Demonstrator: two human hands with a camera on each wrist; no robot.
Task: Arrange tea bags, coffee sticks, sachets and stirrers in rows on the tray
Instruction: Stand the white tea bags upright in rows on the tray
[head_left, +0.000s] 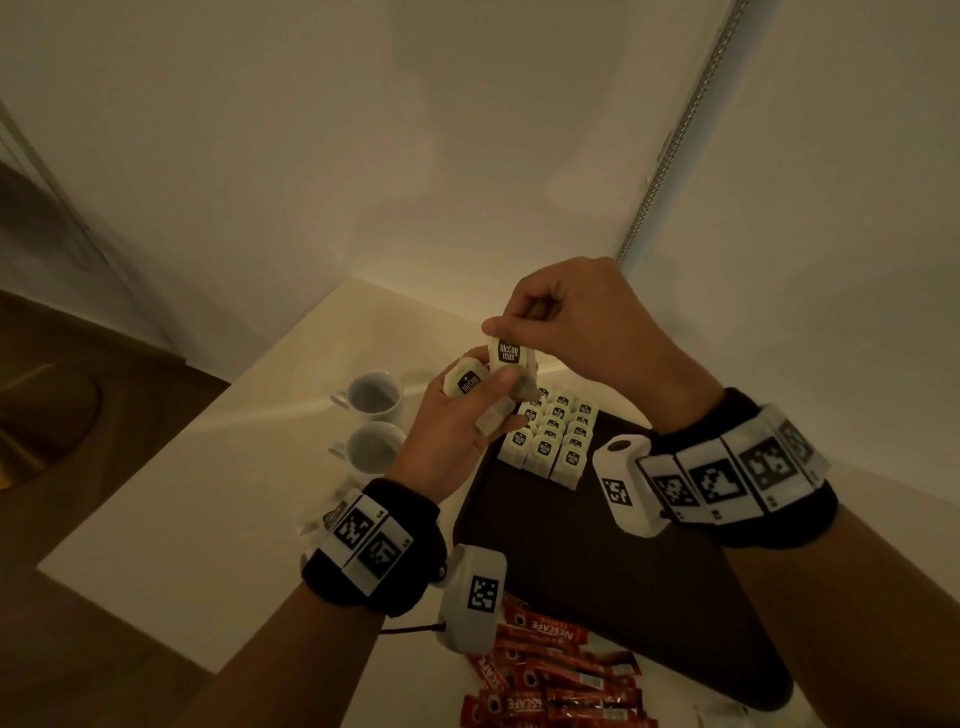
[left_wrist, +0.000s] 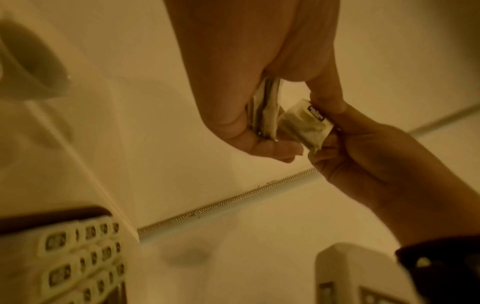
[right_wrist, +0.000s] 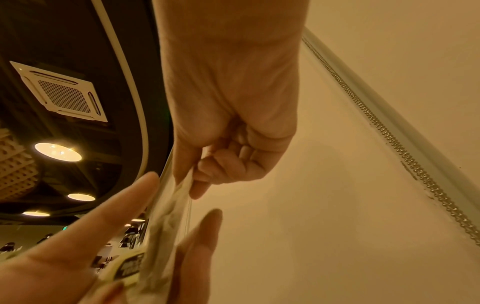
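Above tray (head_left: 597, 545): right hand (head_left: 582, 332) pinches pale-green tea bag (head_left: 510, 358); left hand (head_left: 457, 421) grips stack (head_left: 467, 382).

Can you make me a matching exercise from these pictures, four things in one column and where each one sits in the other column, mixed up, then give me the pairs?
Things
1. Rows of tea bags
2. Red coffee sticks
3. Two white cups
4. Single tea bag with its label facing the head camera

Places
A. Pinched at its top edge by the right hand
B. On the counter, left of the tray
C. At the far end of the dark tray
D. Heaped on the counter at the tray's near edge

Pairs: 1-C, 2-D, 3-B, 4-A
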